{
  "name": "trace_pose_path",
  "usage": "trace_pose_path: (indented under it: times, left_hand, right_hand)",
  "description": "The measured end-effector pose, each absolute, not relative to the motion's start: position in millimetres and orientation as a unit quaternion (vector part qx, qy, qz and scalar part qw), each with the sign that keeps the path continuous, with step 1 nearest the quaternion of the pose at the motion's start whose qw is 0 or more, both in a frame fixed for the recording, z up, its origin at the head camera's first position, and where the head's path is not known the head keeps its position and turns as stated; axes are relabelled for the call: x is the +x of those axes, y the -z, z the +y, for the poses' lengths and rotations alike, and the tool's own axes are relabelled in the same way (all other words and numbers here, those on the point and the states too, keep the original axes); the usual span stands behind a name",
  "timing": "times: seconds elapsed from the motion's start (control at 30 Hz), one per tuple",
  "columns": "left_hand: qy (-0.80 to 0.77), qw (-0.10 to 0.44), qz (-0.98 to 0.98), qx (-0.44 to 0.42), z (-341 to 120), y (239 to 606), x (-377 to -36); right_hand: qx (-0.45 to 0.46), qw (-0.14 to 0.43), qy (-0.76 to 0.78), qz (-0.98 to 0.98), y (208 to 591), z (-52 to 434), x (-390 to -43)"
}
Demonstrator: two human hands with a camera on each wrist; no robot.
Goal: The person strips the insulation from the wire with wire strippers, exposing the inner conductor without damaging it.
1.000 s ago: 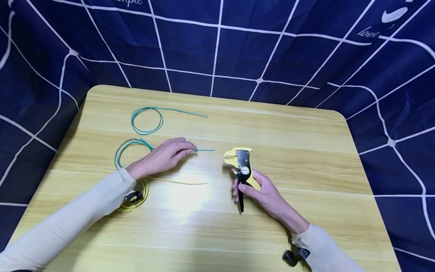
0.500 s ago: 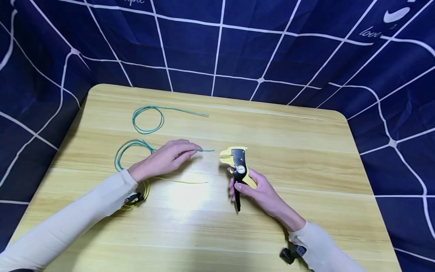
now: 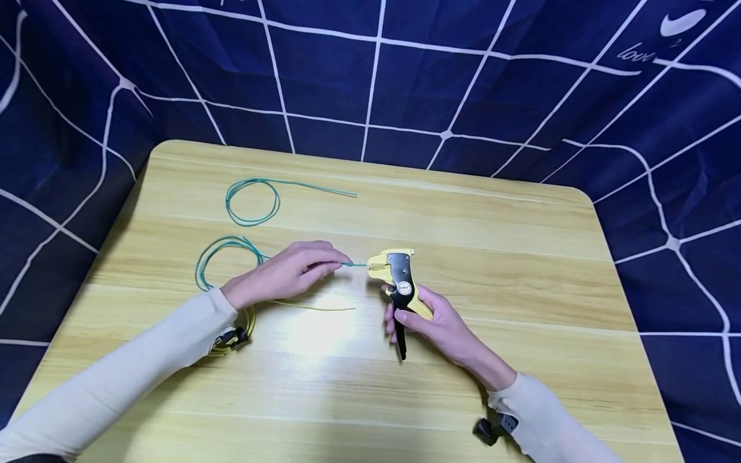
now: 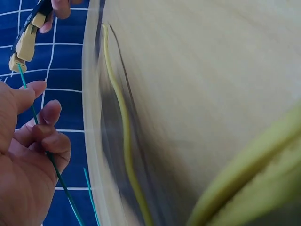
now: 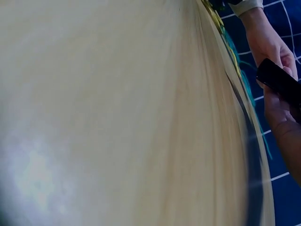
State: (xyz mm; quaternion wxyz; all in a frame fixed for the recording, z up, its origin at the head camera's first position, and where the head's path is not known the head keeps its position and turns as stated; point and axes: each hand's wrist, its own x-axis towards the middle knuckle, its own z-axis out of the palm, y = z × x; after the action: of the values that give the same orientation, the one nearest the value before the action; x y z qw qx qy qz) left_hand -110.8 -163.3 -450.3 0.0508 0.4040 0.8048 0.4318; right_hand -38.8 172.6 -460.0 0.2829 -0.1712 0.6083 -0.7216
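Note:
My left hand [image 3: 292, 270] pinches a green wire [image 3: 357, 264] between thumb and fingers near its end. The wire's tip points right and reaches the yellow jaws of a wire stripper [image 3: 399, 276]; in the left wrist view the green wire [image 4: 23, 77] overlaps the mouth of the stripper [image 4: 23, 47]. My right hand [image 3: 437, 321] grips the stripper by its black and yellow handles, the head upright and facing left. The rest of the held wire lies in a loose green coil [image 3: 202, 263] behind the left wrist. In the right wrist view only the black handle [image 5: 277, 80] shows.
A second green wire coil [image 3: 251, 202] lies farther back on the wooden table [image 3: 492, 257]. Under the left wrist sits a yellow wire coil [image 3: 250, 325], its free end stretching right. Blue cloth with white lines [image 3: 324, 77] hangs behind the table and at both sides.
The stripper has moved left in my right hand, up to the green wire's tip. My left hand has shifted slightly right with the wire.

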Motion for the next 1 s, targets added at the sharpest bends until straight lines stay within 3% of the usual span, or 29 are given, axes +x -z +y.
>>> trace_pose_path:
  times: [1.0]
  left_hand:
    - [-0.420, 0.077, 0.827, 0.367, -158, 452, -111]
  right_hand:
    - [-0.168, 0.299, 0.723, 0.599, 466, 151, -45]
